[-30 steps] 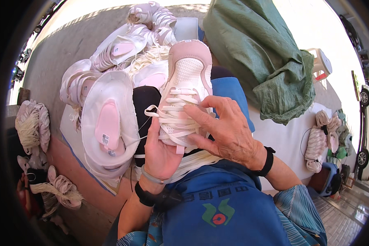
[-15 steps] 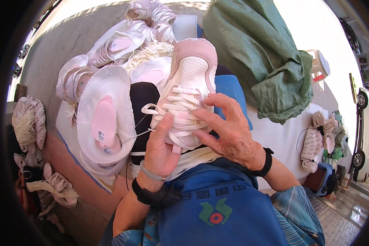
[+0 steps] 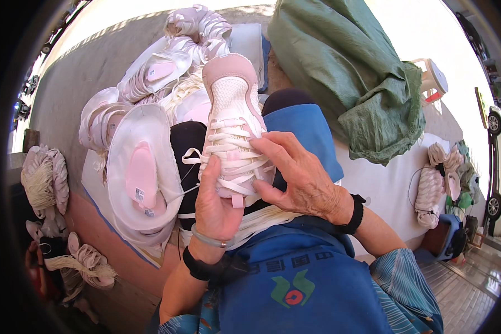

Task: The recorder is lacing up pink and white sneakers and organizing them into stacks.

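A pink and white sneaker upper lies over my lap, its toe end pointing away from me. White laces zigzag across it, with a loose loop sticking out on the left. My left hand is closed on the near left edge, thumb on top and the other fingers hidden underneath. On the right edge, my right hand grips the upper beside the laces, its index finger and thumb lying on the top side. A small pink tab shows between the hands.
Left of my knee stands a stack of pale uppers with pink insides. More bundled uppers lie ahead, near cream laces. A green cloth drapes at the far right, with a white stool behind it. My apron is blue.
The upper has shifted left in view and turned slightly, its toe end swinging left. Both hands stay on it, with small shifts of the right hand's fingers along the edge.
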A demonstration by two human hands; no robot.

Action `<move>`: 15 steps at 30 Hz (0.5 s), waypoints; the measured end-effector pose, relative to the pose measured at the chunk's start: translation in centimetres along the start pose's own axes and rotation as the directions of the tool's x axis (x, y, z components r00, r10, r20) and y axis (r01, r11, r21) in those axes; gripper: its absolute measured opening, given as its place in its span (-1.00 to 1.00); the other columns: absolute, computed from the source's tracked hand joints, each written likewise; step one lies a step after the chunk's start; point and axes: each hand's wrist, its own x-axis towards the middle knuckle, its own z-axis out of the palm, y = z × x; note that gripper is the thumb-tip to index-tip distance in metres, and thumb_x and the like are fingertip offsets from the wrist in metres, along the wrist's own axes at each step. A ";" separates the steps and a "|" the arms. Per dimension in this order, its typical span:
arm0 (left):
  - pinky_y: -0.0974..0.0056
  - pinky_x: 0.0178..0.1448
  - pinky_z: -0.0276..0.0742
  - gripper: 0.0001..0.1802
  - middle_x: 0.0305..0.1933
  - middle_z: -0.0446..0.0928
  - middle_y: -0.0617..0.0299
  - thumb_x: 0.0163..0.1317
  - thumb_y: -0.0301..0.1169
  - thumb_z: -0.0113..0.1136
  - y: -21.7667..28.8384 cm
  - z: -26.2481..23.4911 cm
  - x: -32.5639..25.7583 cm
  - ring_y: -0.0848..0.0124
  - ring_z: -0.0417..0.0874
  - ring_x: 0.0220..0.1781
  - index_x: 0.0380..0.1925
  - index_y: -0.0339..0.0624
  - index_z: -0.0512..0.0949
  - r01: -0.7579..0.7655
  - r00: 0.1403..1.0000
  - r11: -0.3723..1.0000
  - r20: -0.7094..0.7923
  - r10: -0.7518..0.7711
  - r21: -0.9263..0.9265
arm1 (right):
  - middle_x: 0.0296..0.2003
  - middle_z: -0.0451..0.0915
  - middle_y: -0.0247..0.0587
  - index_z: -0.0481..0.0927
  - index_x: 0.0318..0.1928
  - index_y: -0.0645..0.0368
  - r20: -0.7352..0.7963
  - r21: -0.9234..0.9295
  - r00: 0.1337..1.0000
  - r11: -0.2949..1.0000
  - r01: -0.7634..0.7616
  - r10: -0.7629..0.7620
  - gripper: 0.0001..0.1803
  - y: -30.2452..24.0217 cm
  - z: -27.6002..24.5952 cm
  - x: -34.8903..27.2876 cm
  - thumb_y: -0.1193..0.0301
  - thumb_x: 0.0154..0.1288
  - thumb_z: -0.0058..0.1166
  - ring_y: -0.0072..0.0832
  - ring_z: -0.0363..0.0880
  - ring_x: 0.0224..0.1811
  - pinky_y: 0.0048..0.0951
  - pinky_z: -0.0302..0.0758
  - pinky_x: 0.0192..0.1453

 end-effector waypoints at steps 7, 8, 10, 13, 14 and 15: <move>0.10 0.40 0.35 -0.44 0.31 0.41 0.16 0.47 -0.09 -0.08 -0.1 -0.4 -0.2 0.27 0.44 0.33 0.35 -0.14 0.24 0.017 1.000 1.000 0.010 -0.017 0.002 | -0.06 0.47 0.00 0.48 0.09 0.19 -0.089 -0.003 0.996 1.000 0.024 -0.024 -0.49 0.4 -0.6 -1.2 0.38 0.12 0.29 -0.10 0.52 -0.07 -0.26 0.52 -0.03; 0.09 0.39 0.36 -0.44 0.30 0.42 0.16 0.46 -0.10 -0.05 -0.1 -0.5 -0.2 0.27 0.45 0.32 0.35 -0.15 0.25 0.028 0.999 1.000 0.022 -0.028 -0.007 | -0.11 0.50 -0.04 0.52 0.02 0.19 -0.115 0.024 0.993 1.000 0.002 0.001 -0.58 0.8 -0.5 -1.5 0.40 0.14 0.27 -0.13 0.53 -0.11 -0.26 0.51 -0.04; 0.10 0.37 0.39 -0.43 0.28 0.45 0.15 0.43 -0.13 0.02 -0.2 -0.3 -0.3 0.26 0.47 0.30 0.33 -0.15 0.26 0.029 1.000 1.000 0.012 -0.029 0.013 | -0.16 0.52 -0.08 0.56 -0.06 0.19 -0.144 0.049 0.989 0.999 -0.024 0.031 -0.68 0.9 -0.6 -1.5 0.41 0.17 0.25 -0.15 0.54 -0.14 -0.25 0.50 -0.05; 0.09 0.37 0.40 -0.42 0.28 0.45 0.14 0.42 -0.13 0.05 -0.1 -0.1 -0.4 0.26 0.48 0.29 0.33 -0.15 0.27 0.026 0.999 0.999 0.027 -0.026 0.025 | -0.27 0.54 -0.16 0.60 -0.16 0.19 -0.167 0.064 0.984 0.997 -0.052 0.062 -0.78 0.5 -0.9 -0.9 0.46 0.16 0.24 -0.19 0.55 -0.20 -0.25 0.48 -0.07; 0.09 0.36 0.41 -0.43 0.28 0.45 0.15 0.42 -0.14 0.05 -0.1 -0.1 -0.4 0.26 0.48 0.28 0.32 -0.15 0.27 0.028 0.999 0.999 0.020 -0.028 0.026 | -0.29 0.55 -0.17 0.60 -0.17 0.19 -0.143 0.063 0.988 0.997 -0.041 0.050 -0.78 0.5 -1.0 -0.9 0.47 0.15 0.24 -0.21 0.54 -0.21 -0.26 0.47 -0.09; 0.09 0.36 0.41 -0.44 0.28 0.45 0.15 0.42 -0.14 0.05 -0.1 -0.1 -0.3 0.27 0.49 0.28 0.32 -0.15 0.28 0.029 0.999 0.999 0.012 -0.030 0.027 | -0.31 0.55 -0.19 0.60 -0.18 0.19 -0.119 0.064 0.992 0.998 -0.030 0.037 -0.79 0.5 -1.0 -0.9 0.48 0.14 0.24 -0.22 0.54 -0.22 -0.26 0.47 -0.11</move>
